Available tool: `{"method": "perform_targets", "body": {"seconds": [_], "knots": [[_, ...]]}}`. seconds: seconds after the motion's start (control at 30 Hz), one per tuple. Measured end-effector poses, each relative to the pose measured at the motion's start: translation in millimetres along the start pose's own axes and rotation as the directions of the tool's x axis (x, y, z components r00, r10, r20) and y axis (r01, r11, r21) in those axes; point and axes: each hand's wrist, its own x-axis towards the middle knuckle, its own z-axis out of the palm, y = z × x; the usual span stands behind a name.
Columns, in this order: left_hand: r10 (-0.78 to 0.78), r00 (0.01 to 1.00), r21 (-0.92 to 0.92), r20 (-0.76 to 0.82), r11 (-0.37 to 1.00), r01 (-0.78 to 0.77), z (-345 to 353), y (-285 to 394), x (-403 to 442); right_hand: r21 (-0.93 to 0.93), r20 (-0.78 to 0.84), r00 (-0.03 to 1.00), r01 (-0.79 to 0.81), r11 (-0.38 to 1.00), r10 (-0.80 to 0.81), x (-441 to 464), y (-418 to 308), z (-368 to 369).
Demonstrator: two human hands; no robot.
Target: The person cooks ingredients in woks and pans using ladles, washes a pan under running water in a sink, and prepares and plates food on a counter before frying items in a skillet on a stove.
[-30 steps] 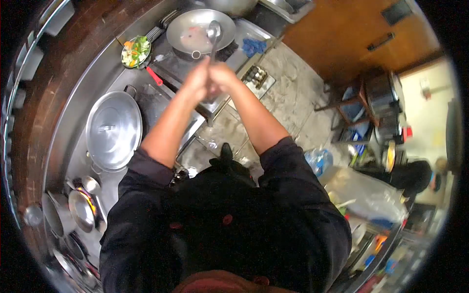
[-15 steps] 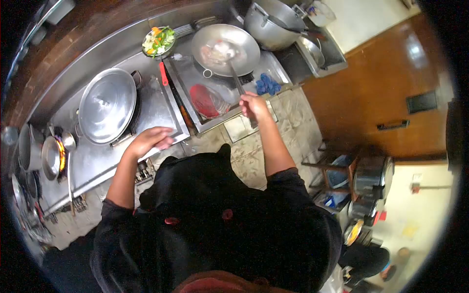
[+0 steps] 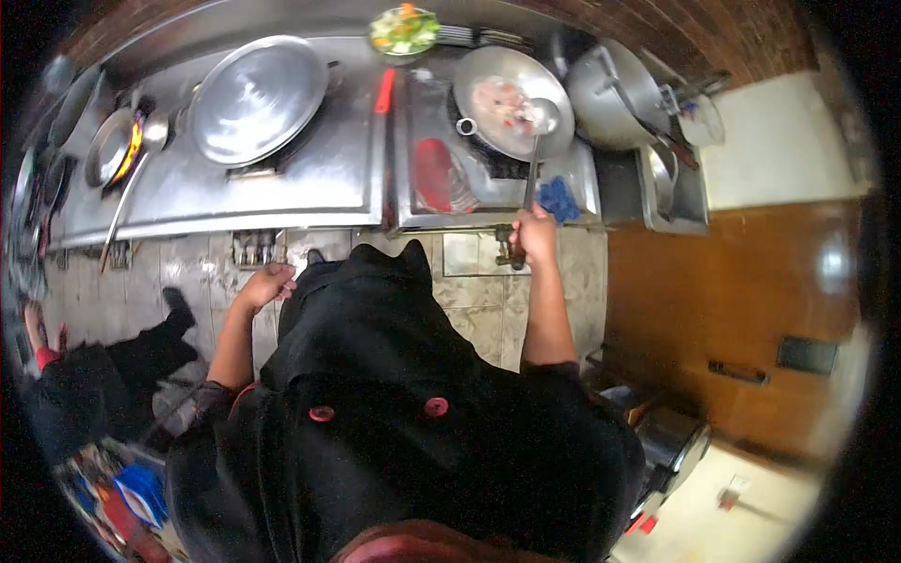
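Observation:
My right hand [image 3: 535, 235] is wrapped around the long handle of a ladle [image 3: 545, 116]. The ladle's bowl rests inside a wok [image 3: 474, 80], beside pale and pinkish pieces of food [image 3: 502, 101]. Below and left of the wok lies a red oven mitt or pad [image 3: 435, 174], and a crumpled blue cloth [image 3: 558, 199] is just above my right hand. My left hand [image 3: 267, 284] hangs in front of the stove edge near the knobs, with fingers loosely bent and nothing visible in it.
A large lidded pan [image 3: 258, 98] stands left, with a red-handled tool [image 3: 385, 91] and a bowl of cut vegetables [image 3: 404, 36] nearby. Flames show by a small pan [image 3: 111, 150] beside another ladle [image 3: 131, 183]. A big pot [image 3: 601, 103] stands right. Another person [image 3: 103, 385] is at left.
The view has turned and shifted, so the stove now lies level across the top. My left hand has drawn back from above the stove, its fingers more bent. My right hand keeps the ladle.

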Motion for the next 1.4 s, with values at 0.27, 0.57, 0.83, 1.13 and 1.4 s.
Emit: {"method": "perform_targets", "body": {"seconds": [0.27,0.57,0.83,1.13,1.4], "knots": [[-0.055,0.998,-0.201,-0.019,0.978,0.051,22,-37,-35,0.628,0.756,0.654,-0.712,0.314,-0.029,19,5,-20],[-0.079,0.973,-0.364,-0.215,0.931,-0.005,22,-82,-79,0.074,0.037,0.998,0.044,0.996,-0.047,7,-1,-21],[-0.031,0.979,-0.385,-0.203,0.921,-0.051,18,-115,-84,0.553,0.306,0.952,-0.202,0.809,0.028,18,16,-14],[-0.114,0.958,-0.494,-0.262,0.869,-0.032,14,-167,-134,-0.835,-0.009,0.924,0.204,0.511,-0.383,-37,-17,5],[-0.005,0.952,-0.443,-0.307,0.886,-0.139,35,-231,-158,0.225,0.226,0.926,0.251,0.942,-0.301,-141,1,15]]}}
